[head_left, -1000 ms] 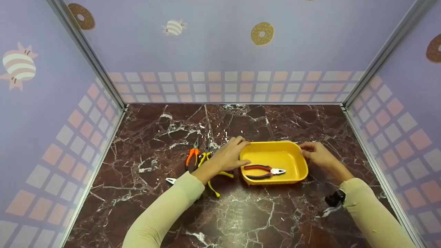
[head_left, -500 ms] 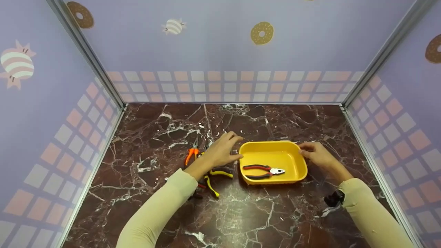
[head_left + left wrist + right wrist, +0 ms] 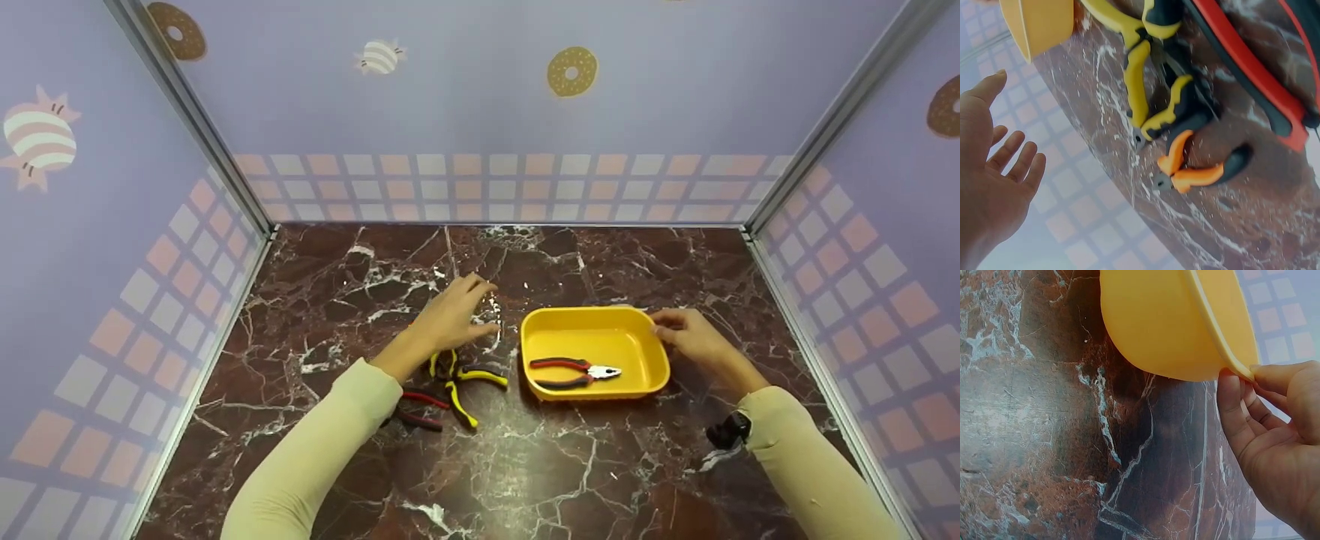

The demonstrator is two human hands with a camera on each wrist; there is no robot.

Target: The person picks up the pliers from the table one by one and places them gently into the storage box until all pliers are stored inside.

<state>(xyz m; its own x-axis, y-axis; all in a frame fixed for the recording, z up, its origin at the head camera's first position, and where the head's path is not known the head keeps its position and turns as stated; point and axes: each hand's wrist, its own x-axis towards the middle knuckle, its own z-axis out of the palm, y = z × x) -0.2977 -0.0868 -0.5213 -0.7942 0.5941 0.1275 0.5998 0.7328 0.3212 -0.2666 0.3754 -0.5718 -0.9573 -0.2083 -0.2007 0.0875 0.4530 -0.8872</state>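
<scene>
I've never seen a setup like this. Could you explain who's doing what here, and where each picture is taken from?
There is no machine at work here: a person is using two bare hands. The wide picture comes from a camera worn on the head, looking forward and down. The two close ones come from cameras worn on the wrists, each watching its own hand.

On the dark, marbled tabletop lie yellow-and-black pliers, orange-and-black pliers and red-and-black pliers. To their right is a yellow tray with another red-and-black pair lying inside.

The right hand pinches the tray by its rim. The left hand is open near the loose pliers, holding nothing.
</scene>
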